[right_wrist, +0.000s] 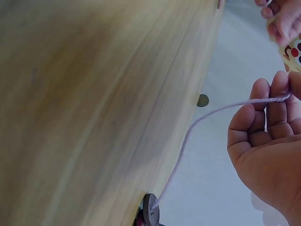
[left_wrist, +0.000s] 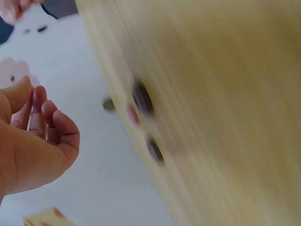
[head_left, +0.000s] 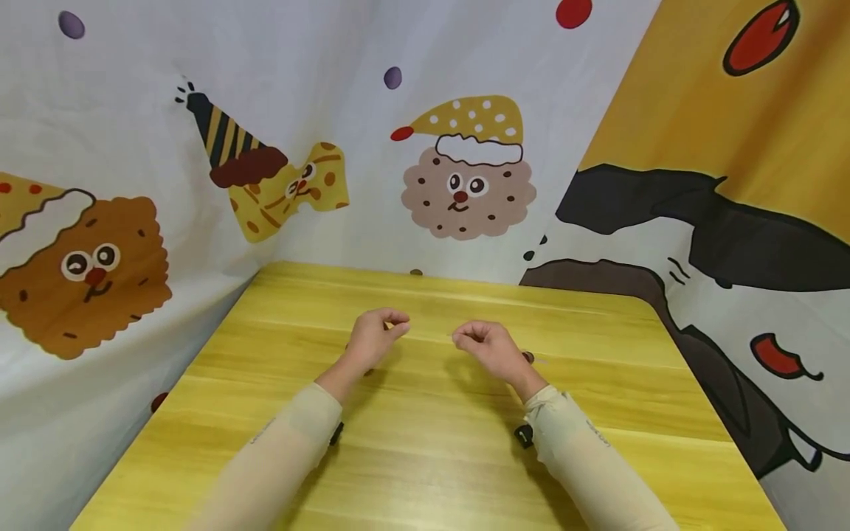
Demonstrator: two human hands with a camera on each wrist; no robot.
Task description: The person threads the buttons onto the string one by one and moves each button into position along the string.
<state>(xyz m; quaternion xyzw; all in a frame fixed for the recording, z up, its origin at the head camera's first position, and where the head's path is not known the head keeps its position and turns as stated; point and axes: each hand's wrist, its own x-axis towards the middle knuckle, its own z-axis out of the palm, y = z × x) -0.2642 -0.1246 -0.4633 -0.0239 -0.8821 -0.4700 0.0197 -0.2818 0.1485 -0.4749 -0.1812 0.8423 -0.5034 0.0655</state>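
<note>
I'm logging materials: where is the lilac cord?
In the right wrist view, the lilac cord runs from the right hand down to the dark button at bottom.

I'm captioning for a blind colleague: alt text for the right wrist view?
Right hand pinching a pale purple cord that runs to a dark button at bottom. Wooden table fills the left; left hand at top right.

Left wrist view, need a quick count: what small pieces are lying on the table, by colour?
Dark brown pieces, blurred: 2
Pink piece, blurred: 1
Total: 3
</note>
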